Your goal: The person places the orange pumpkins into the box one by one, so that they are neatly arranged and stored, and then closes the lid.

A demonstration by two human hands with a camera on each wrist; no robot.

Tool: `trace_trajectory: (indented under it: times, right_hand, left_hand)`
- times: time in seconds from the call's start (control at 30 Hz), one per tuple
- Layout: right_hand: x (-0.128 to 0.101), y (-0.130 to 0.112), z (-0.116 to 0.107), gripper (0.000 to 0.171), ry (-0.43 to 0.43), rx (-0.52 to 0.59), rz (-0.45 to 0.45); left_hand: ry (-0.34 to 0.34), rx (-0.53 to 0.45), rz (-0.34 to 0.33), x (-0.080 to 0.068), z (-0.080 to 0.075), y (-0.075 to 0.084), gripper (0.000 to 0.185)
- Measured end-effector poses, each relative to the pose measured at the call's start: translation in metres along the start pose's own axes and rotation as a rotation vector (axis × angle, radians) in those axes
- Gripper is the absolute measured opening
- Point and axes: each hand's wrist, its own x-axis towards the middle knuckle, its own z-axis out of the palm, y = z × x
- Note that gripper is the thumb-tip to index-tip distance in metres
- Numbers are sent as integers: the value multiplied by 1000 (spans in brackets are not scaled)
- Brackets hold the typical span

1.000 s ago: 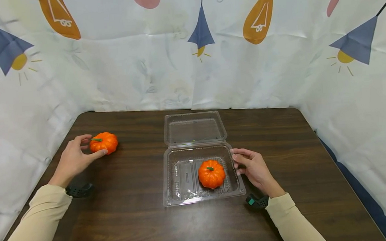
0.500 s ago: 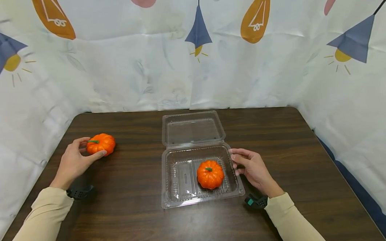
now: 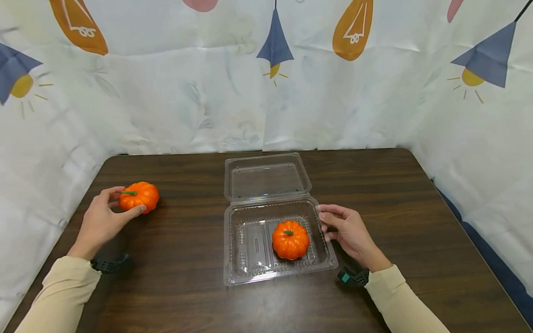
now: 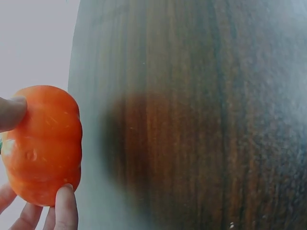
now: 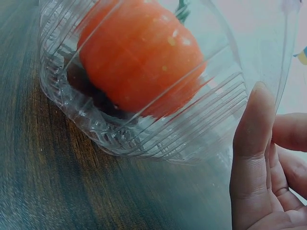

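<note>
My left hand (image 3: 99, 220) holds a small orange toy pumpkin (image 3: 139, 197) with a green stem at the table's left, thumb on one side and fingers on the other. In the left wrist view, this pumpkin (image 4: 45, 143) appears to be above the tabletop, with a dark reddish patch on the wood beside it. A clear plastic clamshell box (image 3: 249, 275) lies with its lid (image 3: 267, 179) folded back. Inside its base, toward the right, sits a second orange pumpkin (image 3: 290, 240). My right hand (image 3: 349, 232) pinches the box's right rim; the right wrist view shows the thumb (image 5: 254, 124) against it.
The dark wood-grain table (image 3: 188, 316) has rounded far corners. A white cloth (image 3: 177, 106) printed with lamps and bulbs hangs behind it and at both sides. Bare wood lies between the left pumpkin and the box.
</note>
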Motion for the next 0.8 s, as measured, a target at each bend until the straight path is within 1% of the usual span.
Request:
trace_trajectory:
  times: [0.27,0.5,0.7,0.8]
  right_hand:
    - [-1,-1,0,44,-8,-10,-5]
    - [-2,-3,1,46,-12,-10,-21]
    - [1,-2,1,43,-8,-5,-22]
    - [3,-2,1,43,-9,-4,-30]
  left_hand:
    - [-9,1,16,-5,-7,9,87]
    - [1,9,45,-7,-9,16,84]
    - [-16,5,69,-9,-8,25,84]
    - [-38,-8,84,-10,-7,33,83]
